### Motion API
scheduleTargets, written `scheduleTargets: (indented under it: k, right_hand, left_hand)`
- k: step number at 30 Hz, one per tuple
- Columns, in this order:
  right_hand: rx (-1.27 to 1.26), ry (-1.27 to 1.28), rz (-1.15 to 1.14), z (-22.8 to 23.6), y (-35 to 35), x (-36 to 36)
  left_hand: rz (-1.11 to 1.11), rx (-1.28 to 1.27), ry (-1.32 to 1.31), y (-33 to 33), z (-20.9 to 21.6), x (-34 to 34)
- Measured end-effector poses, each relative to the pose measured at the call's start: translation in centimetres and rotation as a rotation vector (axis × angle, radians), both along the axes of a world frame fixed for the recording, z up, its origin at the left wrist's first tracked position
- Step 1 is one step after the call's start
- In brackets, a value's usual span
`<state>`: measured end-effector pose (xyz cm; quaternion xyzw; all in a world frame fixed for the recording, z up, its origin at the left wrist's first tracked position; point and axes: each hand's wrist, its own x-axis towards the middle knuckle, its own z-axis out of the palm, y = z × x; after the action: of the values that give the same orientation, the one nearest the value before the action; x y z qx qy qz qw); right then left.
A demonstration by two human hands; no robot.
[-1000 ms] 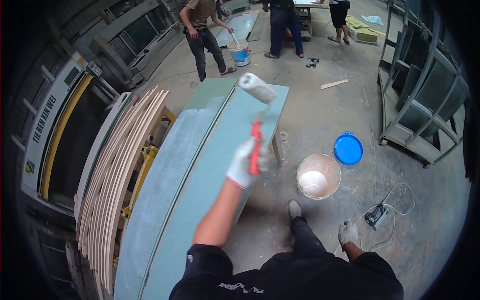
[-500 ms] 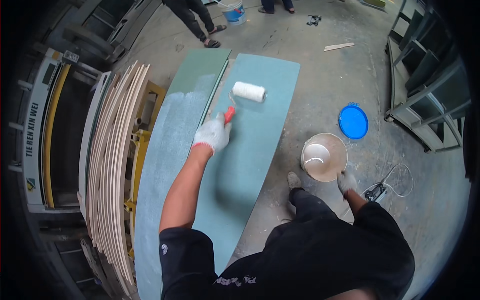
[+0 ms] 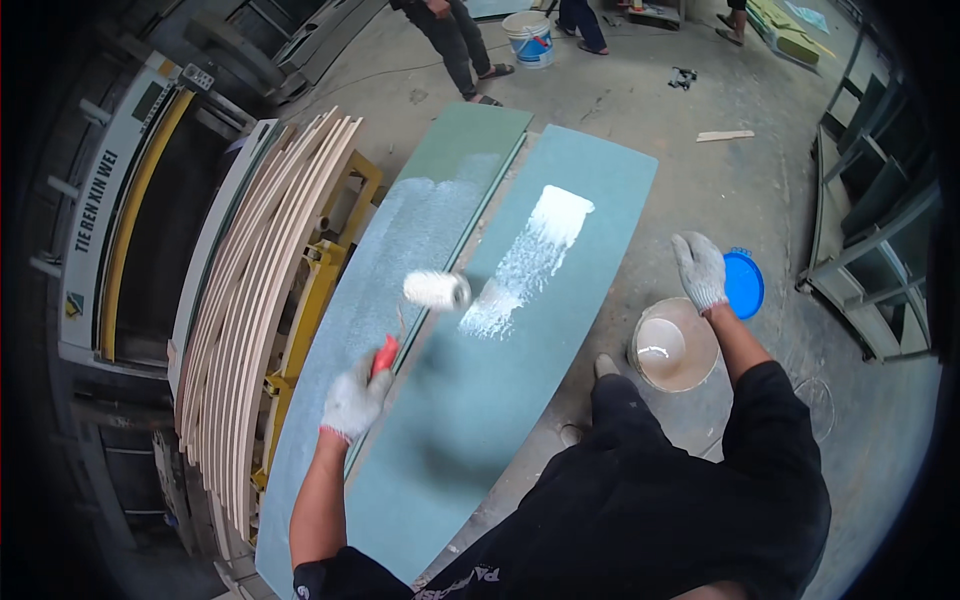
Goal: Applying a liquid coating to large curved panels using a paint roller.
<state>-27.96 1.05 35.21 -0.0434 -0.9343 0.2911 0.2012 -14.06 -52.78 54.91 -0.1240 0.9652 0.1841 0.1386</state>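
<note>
Red-handled paint roller, white-sleeved, held over the left edge of a flat blue-green board, white paint streaked along its far half.

I am seeing the paint roller blurring, my left hand hiding much of its red handle, my right hand partly covering the blue lid, the top edge cropping a co-worker

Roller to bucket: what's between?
Head view: the right teal board with its white paint streak, then floor with a shoe.
</note>
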Motion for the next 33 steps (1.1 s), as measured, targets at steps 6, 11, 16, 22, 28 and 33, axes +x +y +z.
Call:
scheduleTargets:
  k: [6,11,16,22,28,33]
  right_hand:
    - [0.189,-0.168,0.334,4.2,-4.4,-11.9]
    - [0.160,-0.170,0.394,0.9,-6.6,-20.8]
    - [0.192,-0.041,0.373,-0.1,-7.4,-22.4]
    - [0.208,-0.259,0.532,-0.4,-4.8,-25.1]
    - [0.119,-0.138,0.570,-0.6,-4.9,-24.8]
    - [0.111,-0.088,0.564,-1.0,-5.0,-24.7]
  left_hand:
    - [-0.071,-0.160,0.095,-3.1,-2.3,-12.9]
    - [-0.233,-0.451,-0.092,-8.4,-7.2,-23.9]
    - [-0.335,-0.396,0.093,2.6,-8.9,-43.6]
    - [-0.424,-0.402,-0.118,2.7,-9.1,-41.2]
    - [-0.396,-0.644,-0.510,-5.1,-2.2,-28.8]
    - [-0.308,-0.521,-0.130,3.0,-7.2,-41.8]
